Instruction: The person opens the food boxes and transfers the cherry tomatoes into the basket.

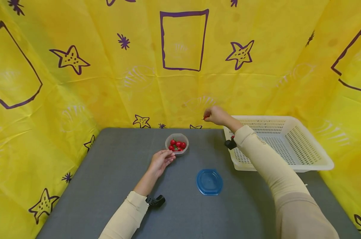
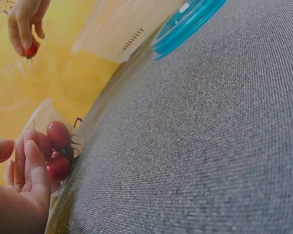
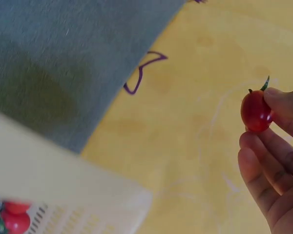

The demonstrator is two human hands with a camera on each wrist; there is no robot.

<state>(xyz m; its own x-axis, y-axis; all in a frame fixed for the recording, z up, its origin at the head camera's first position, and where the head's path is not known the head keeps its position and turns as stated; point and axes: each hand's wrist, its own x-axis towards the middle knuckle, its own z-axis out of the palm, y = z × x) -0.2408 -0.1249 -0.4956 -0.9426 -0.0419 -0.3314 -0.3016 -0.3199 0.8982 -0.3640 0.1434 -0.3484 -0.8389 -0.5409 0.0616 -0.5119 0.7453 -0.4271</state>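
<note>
Two basket tomatoes (image 3: pixel 17 223), clearest right-wrist

No readable text

No word, brand or number can be read on anything. The cloth (image 1: pixel 174 99) behind the basket (image 1: pixel 305 139) bears drawn signs alone: dotted purple stars (image 1: pixel 240 54), small purple bursts (image 1: pixel 123 41) and pale fish bones (image 1: pixel 138 75), with a four-sided purple outline (image 1: pixel 184 14) up and left of the basket.

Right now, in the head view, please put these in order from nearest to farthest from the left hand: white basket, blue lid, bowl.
1. Bowl: at the left hand, ahead and slightly right.
2. Blue lid: right of the hand.
3. White basket: farthest right.
</note>
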